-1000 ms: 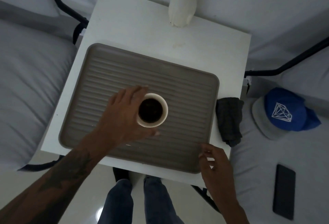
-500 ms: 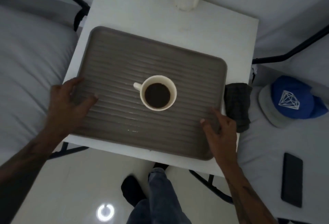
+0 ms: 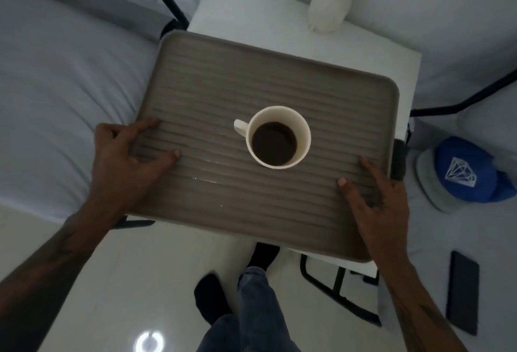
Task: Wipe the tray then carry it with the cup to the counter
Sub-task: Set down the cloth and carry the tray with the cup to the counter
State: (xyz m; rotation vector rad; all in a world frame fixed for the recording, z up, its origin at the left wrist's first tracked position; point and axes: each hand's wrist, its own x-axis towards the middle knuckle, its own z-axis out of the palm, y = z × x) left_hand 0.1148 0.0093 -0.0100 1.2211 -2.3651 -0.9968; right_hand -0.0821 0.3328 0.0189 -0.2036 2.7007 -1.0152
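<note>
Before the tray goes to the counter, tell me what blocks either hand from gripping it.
Nothing visible does. The left hand and right hand already grip the tray at opposite edges, with the cup standing between them. The counter is out of view, so that path cannot be judged.

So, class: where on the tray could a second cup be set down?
The tray is bare along its far half, beyond the cup, and along its near edge between the left hand and right hand. The middle is crowded.
</note>
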